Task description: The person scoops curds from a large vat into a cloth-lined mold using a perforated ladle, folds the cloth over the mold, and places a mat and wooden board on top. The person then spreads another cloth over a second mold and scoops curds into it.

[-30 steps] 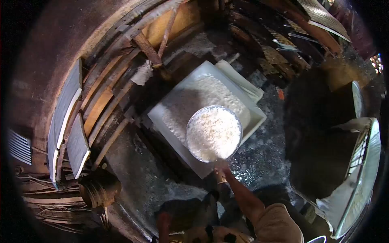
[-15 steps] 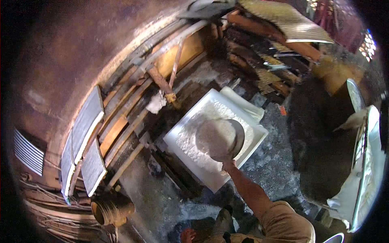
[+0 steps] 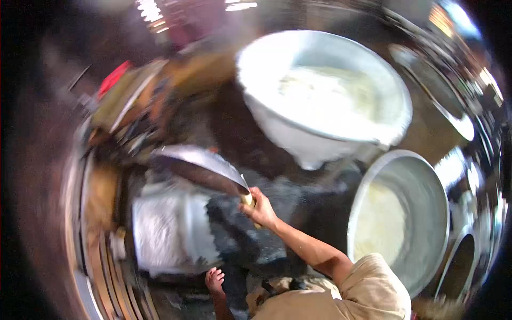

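Note:
My right hand point(image 3: 261, 209) is wrapped round the short handle of a large round metal pan point(image 3: 205, 169), which is tilted so its rim faces up and its side shows. Whether anything lies in the pan is hidden. Low in the view, my left hand point(image 3: 215, 277) holds nothing, its fingers apart. A white rectangular tub point(image 3: 200, 226) holding white grainy material point(image 3: 157, 229) stands at the left, below the pan and above my left hand.
A big metal basin point(image 3: 392, 125) with pale contents stands ahead on a white cloth-like cover point(image 3: 290, 141). Another deep metal basin point(image 3: 426, 213) with pale yellowish contents is at the right. Wooden boards point(image 3: 109, 266) run along the left, and a dark round pan point(image 3: 461, 261) is far right.
The view has swung right, bringing both basins in. The pan, full of white material a second ago and then tipped over the tub, is now lifted away from it in my right hand.

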A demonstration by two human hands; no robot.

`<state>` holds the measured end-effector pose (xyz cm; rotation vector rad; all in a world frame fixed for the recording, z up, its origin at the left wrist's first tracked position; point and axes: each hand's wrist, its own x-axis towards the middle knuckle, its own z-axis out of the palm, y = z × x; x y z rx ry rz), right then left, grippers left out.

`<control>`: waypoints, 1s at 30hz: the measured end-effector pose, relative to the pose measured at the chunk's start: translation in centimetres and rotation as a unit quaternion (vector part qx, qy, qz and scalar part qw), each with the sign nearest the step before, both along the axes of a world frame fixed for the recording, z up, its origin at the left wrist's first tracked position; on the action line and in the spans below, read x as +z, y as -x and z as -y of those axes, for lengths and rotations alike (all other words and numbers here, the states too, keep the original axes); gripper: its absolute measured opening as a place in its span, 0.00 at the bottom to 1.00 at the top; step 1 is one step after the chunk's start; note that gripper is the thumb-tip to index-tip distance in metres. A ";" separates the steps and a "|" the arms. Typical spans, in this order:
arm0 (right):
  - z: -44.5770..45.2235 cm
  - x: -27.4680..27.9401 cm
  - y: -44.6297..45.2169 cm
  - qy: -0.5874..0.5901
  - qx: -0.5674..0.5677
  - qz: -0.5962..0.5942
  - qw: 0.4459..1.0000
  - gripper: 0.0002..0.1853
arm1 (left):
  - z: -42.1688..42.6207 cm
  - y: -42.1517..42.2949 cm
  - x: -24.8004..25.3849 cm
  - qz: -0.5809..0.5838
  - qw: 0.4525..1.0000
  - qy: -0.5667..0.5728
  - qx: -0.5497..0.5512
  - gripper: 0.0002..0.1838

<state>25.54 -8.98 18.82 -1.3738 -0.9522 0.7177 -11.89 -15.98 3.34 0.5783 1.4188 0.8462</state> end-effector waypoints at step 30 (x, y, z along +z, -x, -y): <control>44.8 -39.4 -14.6 0.490 -0.491 -0.491 0.528 0.08 | -1.5 -32.9 12.0 -0.196 0.906 -0.112 -0.357 0.36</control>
